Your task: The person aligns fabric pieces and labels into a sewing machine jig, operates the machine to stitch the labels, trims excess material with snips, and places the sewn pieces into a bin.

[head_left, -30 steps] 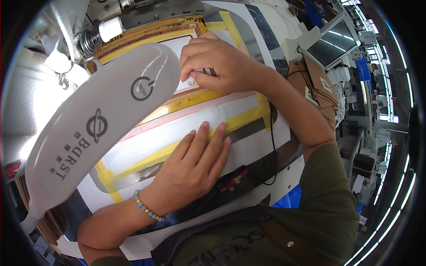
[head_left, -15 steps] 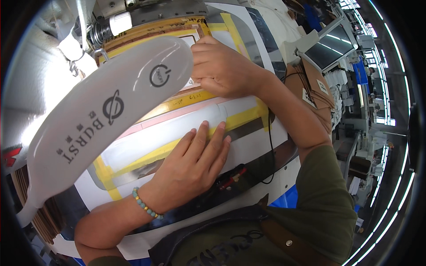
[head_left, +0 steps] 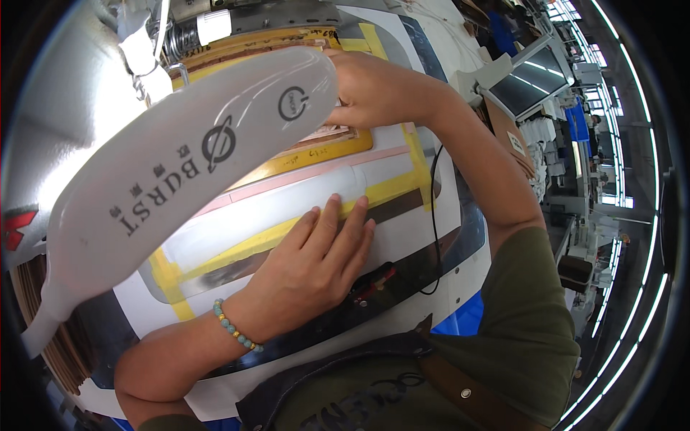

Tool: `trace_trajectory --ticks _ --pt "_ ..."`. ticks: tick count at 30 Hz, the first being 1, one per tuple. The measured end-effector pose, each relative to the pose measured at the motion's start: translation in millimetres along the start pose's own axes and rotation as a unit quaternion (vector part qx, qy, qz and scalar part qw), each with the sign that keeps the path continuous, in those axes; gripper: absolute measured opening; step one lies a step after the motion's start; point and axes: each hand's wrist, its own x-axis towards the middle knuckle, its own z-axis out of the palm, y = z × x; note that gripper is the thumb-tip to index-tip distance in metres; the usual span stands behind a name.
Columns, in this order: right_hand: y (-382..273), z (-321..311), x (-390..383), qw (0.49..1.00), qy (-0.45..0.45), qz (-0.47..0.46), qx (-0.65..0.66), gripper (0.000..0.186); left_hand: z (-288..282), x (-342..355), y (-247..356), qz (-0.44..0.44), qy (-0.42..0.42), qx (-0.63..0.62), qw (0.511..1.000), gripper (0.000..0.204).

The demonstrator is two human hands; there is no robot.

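My left hand (head_left: 298,262) lies flat with its fingers apart, the tips resting on yellow tape (head_left: 241,249) along the near edge of a white sheet (head_left: 287,197). A beaded bracelet (head_left: 234,329) circles that wrist. Farther off, my right hand (head_left: 377,90) is over the right end of an amber-yellow board (head_left: 316,154) with thin layered pieces on it. The grey-white lamp head (head_left: 172,165) hides the right fingers, so whatever they hold or touch cannot be made out. Between board and white sheet runs a pink strip (head_left: 381,158).
The lamp head hangs low over the work, its arm at the left. A machine part with a white cylinder (head_left: 213,26) stands behind. A black cable (head_left: 433,201) drops at the right, near a dark tool with red parts (head_left: 375,284). Farther right is a monitor (head_left: 528,80).
My right hand has moved slightly away and right, its fingers now behind the lamp. The amber board's near right corner has come into view. My left hand stays put; the view has shifted slightly.
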Motion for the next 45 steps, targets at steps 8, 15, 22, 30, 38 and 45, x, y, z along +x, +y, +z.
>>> trace_trajectory --ticks 8,15,22,30,38,45 --pt "10 5 -2 0.998 -0.003 -0.007 0.062 0.013 0 0 -1 -0.001 -0.002 0.000 1.000 0.052" --pt "14 22 -7 0.995 0.035 -0.072 -0.062 0.015 -1 0 -1 -0.004 -0.011 -0.006 1.000 0.052" --pt "4 17 -11 0.994 0.033 -0.064 -0.082 0.017 -1 1 -1 -0.003 -0.019 -0.007 1.000 0.058" --pt "-84 -7 -52 0.970 -0.127 -0.044 0.202 0.022 -29 -4 0 0.188 0.208 -0.099 0.955 0.036" --pt "-151 52 -72 0.974 -0.183 -0.092 0.102 0.012 -25 1 13 0.304 0.321 -0.123 0.888 0.050" --pt "-143 41 -67 0.987 -0.125 -0.073 0.065 0.009 -22 -1 14 0.319 0.296 -0.103 0.894 0.047"
